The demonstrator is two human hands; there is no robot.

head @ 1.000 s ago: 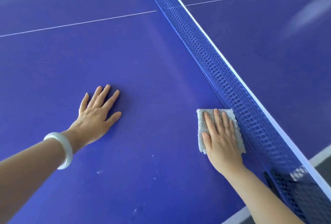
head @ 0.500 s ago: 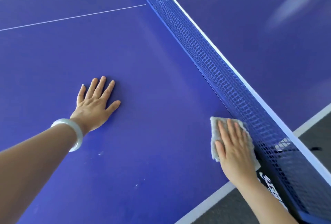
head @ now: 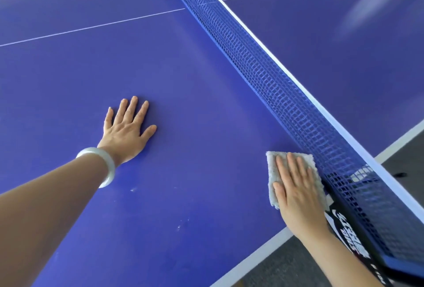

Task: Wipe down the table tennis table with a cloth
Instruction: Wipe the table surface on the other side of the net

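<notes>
At lower right, my flat right hand point(head: 296, 192) has drawn the cloth point(head: 273, 172) edgeward; that strip looks wiped. My left hand point(head: 125, 129) lies open.

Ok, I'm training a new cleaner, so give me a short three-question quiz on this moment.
1. True or false: the left hand holds the cloth.
2. The cloth lies: A) right beside the net, B) far from the net, C) draped over the net.
3. What is worn on the left wrist?
Key: 1 false: the right hand presses it flat on the table, and the left hand lies bare on the table. 2 A. 3 a white bracelet.
</notes>
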